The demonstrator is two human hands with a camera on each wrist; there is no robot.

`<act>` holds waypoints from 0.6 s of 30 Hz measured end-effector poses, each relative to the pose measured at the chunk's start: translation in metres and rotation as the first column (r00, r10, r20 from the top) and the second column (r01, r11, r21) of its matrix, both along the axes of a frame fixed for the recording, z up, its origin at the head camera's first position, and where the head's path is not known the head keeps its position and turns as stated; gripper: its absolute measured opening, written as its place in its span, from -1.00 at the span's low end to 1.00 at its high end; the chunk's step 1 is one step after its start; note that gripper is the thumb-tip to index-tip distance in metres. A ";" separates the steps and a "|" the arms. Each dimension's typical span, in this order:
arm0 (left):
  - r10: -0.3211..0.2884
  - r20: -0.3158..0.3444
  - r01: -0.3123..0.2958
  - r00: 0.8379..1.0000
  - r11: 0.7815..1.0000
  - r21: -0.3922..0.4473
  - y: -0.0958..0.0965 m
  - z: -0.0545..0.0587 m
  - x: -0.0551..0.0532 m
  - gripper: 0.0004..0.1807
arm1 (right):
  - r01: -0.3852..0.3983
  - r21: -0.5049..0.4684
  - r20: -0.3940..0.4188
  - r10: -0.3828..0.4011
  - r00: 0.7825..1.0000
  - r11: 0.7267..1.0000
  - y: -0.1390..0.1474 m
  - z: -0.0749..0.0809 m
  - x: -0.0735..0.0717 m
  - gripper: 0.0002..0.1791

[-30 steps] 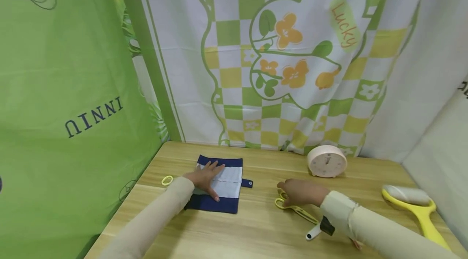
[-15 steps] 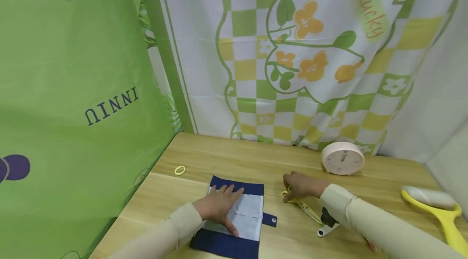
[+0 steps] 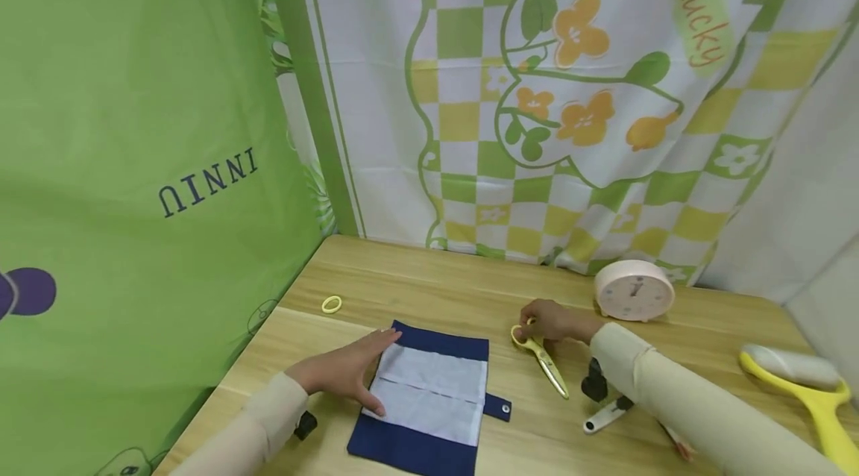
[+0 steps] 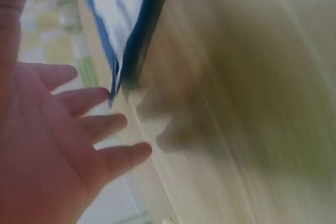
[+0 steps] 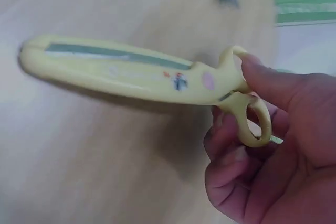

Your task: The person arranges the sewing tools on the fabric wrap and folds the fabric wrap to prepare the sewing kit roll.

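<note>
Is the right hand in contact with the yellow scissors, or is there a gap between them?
Touching. The right wrist view shows it plainly: the right hand pinches the yellow scissors at the handle, with the thumb against one loop.

"Lucky" on checked curtain (image 3: 550,107), "INNIU" (inverted) on green cloth (image 3: 134,252); blurred lettering on scissors (image 5: 142,85)
</note>
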State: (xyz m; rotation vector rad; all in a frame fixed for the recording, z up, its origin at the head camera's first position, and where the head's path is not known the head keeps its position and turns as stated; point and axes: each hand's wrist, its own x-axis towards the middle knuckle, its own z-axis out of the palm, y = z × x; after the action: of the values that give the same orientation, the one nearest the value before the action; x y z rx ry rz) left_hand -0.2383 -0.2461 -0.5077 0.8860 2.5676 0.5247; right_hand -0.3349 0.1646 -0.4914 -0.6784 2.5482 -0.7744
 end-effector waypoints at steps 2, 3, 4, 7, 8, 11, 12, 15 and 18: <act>0.006 0.022 -0.006 1.000 0.999 0.037 -0.007 -0.001 0.000 0.43 | 0.019 -0.060 0.014 -0.018 1.000 0.998 -0.011 0.015 -0.003 -0.75; 0.001 0.027 -0.002 1.000 0.999 0.037 -0.009 -0.002 0.000 0.44 | 0.040 -0.094 0.035 -0.036 0.999 0.995 -0.019 0.024 -0.005 -0.76; -0.003 0.027 0.003 1.000 1.000 0.024 -0.012 -0.003 0.000 0.46 | 0.054 -0.134 0.054 -0.047 0.997 0.989 -0.030 0.032 -0.007 -0.75; -0.019 0.003 0.019 1.000 1.000 -0.021 -0.017 -0.008 0.001 0.50 | 0.045 -0.258 0.076 -0.026 0.997 0.965 -0.068 0.053 -0.008 -0.72; -0.019 -0.010 0.018 1.000 0.999 -0.035 -0.018 -0.009 0.001 0.51 | 0.044 -0.298 0.086 -0.019 0.996 0.954 -0.082 0.057 -0.006 -0.70; -0.019 -0.051 0.017 0.998 0.998 -0.056 -0.021 -0.011 0.001 0.54 | 0.019 -0.376 0.101 0.020 0.995 0.926 -0.121 0.060 0.000 -0.68; -0.020 -0.056 0.017 0.998 0.998 -0.056 -0.021 -0.011 0.001 0.54 | 0.013 -0.395 0.103 0.030 0.994 0.919 -0.133 0.057 0.002 -0.69; -0.036 -0.060 0.032 0.998 0.998 -0.057 -0.024 -0.011 -0.001 0.56 | 0.000 -0.422 0.114 0.053 0.992 0.907 -0.162 0.044 0.005 -0.71; -0.038 -0.049 0.036 0.998 0.998 -0.044 -0.028 -0.011 -0.001 0.56 | 0.010 -0.442 0.154 0.065 0.986 0.897 -0.184 0.028 0.007 -0.73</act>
State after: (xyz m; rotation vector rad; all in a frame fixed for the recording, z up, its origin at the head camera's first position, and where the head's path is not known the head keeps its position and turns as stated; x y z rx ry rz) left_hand -0.2393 -0.2744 -0.5182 0.9408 2.5916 0.4401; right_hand -0.3280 -0.0189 -0.4634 -0.7471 2.2200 -1.3630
